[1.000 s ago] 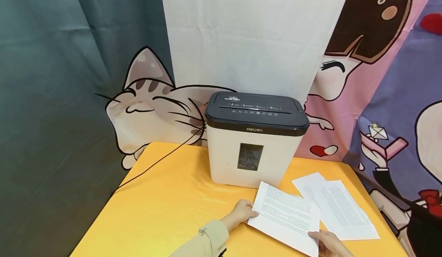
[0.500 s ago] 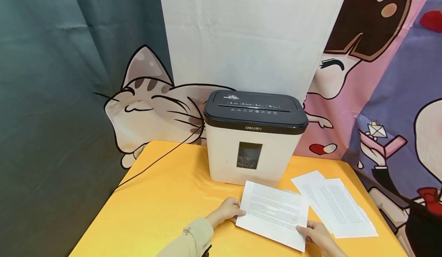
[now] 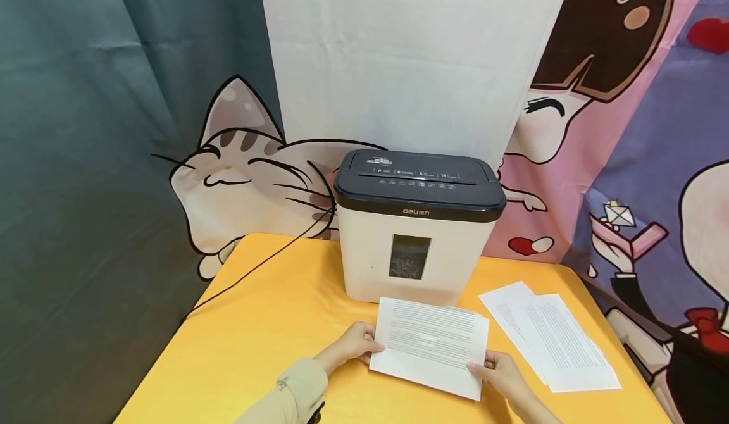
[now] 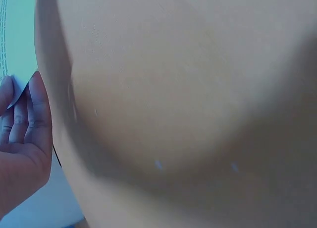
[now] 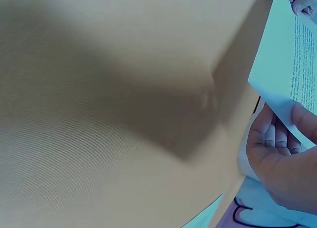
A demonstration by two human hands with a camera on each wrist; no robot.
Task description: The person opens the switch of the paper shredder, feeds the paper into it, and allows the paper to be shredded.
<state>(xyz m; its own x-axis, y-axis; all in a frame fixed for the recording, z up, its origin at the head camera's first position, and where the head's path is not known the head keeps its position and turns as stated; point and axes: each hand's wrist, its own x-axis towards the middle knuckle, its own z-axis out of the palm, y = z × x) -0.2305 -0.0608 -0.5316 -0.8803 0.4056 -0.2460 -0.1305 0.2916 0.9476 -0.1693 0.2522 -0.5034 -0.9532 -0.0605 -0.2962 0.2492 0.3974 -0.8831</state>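
Observation:
Both hands hold one printed sheet of paper (image 3: 428, 342) by its two short sides, tilted above the table in front of the shredder. My left hand (image 3: 357, 342) pinches its left edge, thumb on top and fingers beneath. At the opposite edge my right hand (image 3: 498, 373) grips it the same way. The left wrist view shows a corner of the paper (image 4: 21, 39) between thumb and fingers of the left hand (image 4: 25, 129). In the right wrist view the paper (image 5: 277, 64) casts a shadow on the cloth, above the right hand (image 5: 285, 153).
Behind the sheet stands a white paper shredder (image 3: 364, 253) with a dark lid (image 3: 421, 190) and a narrow slot, scraps showing in its window (image 3: 409, 257). More printed sheets (image 3: 560, 342) lie overlapping at the right. A black cable (image 3: 256, 267) crosses the yellow table (image 3: 228, 348) at left.
Both hands have carried the paper to the left, to just before the shredder, and turned it more level with the machine's front. The sheets at right stay put.

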